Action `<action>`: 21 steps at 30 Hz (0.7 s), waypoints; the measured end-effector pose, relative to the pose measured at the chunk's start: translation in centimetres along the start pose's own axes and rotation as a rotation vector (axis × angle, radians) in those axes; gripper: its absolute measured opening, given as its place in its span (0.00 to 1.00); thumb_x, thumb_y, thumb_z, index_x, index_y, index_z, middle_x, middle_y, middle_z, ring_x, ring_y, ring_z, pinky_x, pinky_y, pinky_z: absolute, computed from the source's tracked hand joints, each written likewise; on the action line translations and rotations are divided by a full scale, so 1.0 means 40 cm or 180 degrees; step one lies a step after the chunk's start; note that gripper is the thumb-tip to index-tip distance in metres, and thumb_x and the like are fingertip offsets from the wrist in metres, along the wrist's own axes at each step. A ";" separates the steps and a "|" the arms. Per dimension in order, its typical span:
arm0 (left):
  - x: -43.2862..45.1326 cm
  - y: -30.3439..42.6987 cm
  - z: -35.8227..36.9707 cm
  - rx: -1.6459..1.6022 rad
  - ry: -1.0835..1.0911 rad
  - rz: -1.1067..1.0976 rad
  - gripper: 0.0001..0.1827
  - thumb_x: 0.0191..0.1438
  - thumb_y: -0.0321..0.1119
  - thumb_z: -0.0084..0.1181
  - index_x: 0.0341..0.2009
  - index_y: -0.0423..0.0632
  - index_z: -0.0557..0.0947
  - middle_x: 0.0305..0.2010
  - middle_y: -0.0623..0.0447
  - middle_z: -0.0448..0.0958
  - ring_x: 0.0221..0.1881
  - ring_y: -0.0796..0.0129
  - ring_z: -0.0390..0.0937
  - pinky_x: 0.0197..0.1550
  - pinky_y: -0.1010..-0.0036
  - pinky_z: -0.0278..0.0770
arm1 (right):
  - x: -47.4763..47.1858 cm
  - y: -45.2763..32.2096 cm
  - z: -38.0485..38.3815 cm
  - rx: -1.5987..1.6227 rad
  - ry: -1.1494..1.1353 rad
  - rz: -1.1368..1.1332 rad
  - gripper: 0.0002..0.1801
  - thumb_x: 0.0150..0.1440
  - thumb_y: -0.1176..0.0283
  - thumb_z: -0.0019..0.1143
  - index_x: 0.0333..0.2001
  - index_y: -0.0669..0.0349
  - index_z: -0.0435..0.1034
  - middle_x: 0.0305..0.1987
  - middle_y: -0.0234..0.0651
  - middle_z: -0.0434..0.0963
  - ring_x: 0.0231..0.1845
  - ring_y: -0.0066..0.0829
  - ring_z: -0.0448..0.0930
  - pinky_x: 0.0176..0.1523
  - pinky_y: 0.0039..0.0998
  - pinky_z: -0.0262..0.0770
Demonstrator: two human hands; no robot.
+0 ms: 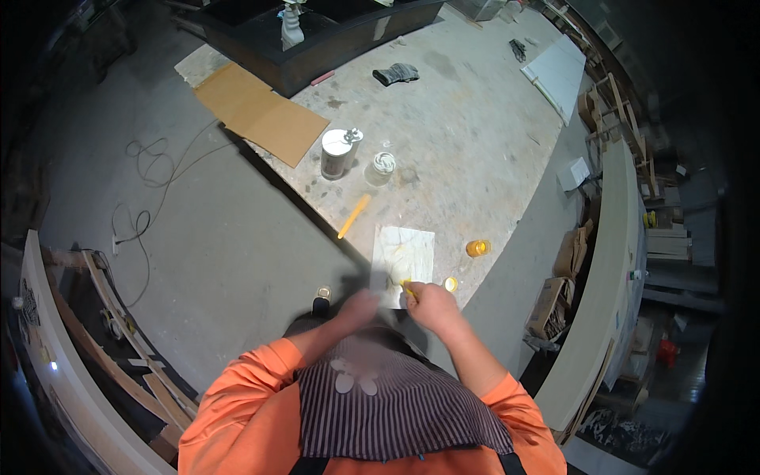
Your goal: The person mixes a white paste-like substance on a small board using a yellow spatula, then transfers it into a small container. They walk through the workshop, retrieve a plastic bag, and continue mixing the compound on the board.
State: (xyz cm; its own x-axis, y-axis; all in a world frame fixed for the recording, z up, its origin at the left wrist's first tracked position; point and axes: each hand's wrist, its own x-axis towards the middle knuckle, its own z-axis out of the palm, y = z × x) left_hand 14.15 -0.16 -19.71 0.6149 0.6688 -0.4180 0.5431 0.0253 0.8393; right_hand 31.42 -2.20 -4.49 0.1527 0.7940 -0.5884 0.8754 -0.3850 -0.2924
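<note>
A white marble-veined sheet or tile [415,240] lies at the near corner of the table, with a yellowish smear on its lower part. My right hand [433,306] grips a small yellow tool [407,287], its tip over the smear. At the sheet's left edge my left hand [359,310] is blurred; its fingers close on a pale flat piece [378,281] too blurred to name. Right of the sheet lies a small jar of yellow-orange paste [478,248], tipped on its side. Its likely lid [450,284] rests beside my right hand. A yellow-orange spatula [354,216] lies to the upper left.
Farther up the table [463,148] stand a metal can [336,157] and a clear jar of white material [380,170]. Beyond are cardboard [261,113], a grey glove [396,74] and a dark trough-like box [332,53]. Cables [172,172] trail over the floor at left.
</note>
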 end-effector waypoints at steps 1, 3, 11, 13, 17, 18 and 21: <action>0.001 -0.004 0.004 -0.0184 0.0010 -0.0214 0.18 0.58 0.43 0.43 0.37 0.39 0.76 0.38 0.35 0.74 0.41 0.41 0.71 0.44 0.56 0.68 | -0.009 -0.002 0.000 0.0117 0.0300 0.0021 0.18 0.55 0.63 0.45 0.47 0.54 0.74 0.36 0.52 0.77 0.39 0.51 0.77 0.43 0.42 0.74; 0.008 -0.009 0.012 -0.0300 0.0055 -0.0506 0.20 0.57 0.45 0.44 0.37 0.39 0.76 0.38 0.34 0.74 0.42 0.40 0.71 0.45 0.56 0.68 | 0.000 0.005 -0.022 0.0336 0.0791 0.0290 0.18 0.54 0.64 0.48 0.48 0.53 0.74 0.34 0.51 0.77 0.37 0.51 0.78 0.42 0.41 0.74; -0.001 0.009 -0.001 -0.0312 0.0092 -0.0307 0.21 0.57 0.45 0.44 0.35 0.36 0.77 0.38 0.33 0.74 0.42 0.38 0.71 0.45 0.55 0.68 | 0.003 -0.008 -0.016 -0.0151 0.0315 0.0427 0.17 0.55 0.62 0.41 0.39 0.57 0.75 0.31 0.51 0.77 0.38 0.52 0.77 0.43 0.44 0.73; -0.002 0.026 -0.011 -0.0316 -0.0009 -0.0407 0.21 0.57 0.44 0.44 0.35 0.35 0.77 0.38 0.32 0.75 0.42 0.39 0.72 0.45 0.55 0.68 | 0.006 -0.011 -0.019 0.0264 0.0817 0.0288 0.18 0.56 0.61 0.40 0.39 0.57 0.75 0.30 0.51 0.77 0.37 0.52 0.77 0.43 0.45 0.73; -0.011 0.054 -0.031 -0.0531 0.0066 -0.0469 0.21 0.56 0.44 0.45 0.35 0.35 0.78 0.38 0.32 0.75 0.44 0.40 0.73 0.45 0.56 0.69 | 0.011 -0.015 -0.027 0.0096 0.0369 -0.0033 0.18 0.56 0.61 0.39 0.39 0.57 0.76 0.33 0.49 0.78 0.37 0.51 0.78 0.43 0.46 0.73; -0.011 0.060 -0.035 -0.0591 0.0079 -0.0540 0.21 0.56 0.44 0.45 0.35 0.35 0.78 0.38 0.32 0.75 0.44 0.40 0.73 0.45 0.56 0.69 | 0.013 -0.011 -0.029 -0.0054 0.0438 -0.0049 0.18 0.56 0.62 0.39 0.39 0.57 0.76 0.34 0.49 0.78 0.37 0.50 0.78 0.43 0.46 0.74; -0.012 0.067 -0.049 -0.0343 -0.0327 -0.0571 0.27 0.57 0.48 0.44 0.41 0.31 0.74 0.42 0.32 0.75 0.45 0.47 0.75 0.48 0.63 0.70 | 0.017 -0.006 -0.027 0.0091 0.0644 0.0368 0.18 0.55 0.63 0.39 0.40 0.57 0.75 0.39 0.51 0.77 0.39 0.50 0.78 0.44 0.45 0.74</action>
State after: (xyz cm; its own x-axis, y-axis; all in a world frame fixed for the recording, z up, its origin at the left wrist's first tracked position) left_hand 14.18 1.06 -16.60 0.5720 0.5673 -0.5925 0.5882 0.2198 0.7783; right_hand 31.81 -1.07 -4.02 0.3425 0.8208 -0.4571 0.8338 -0.4898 -0.2547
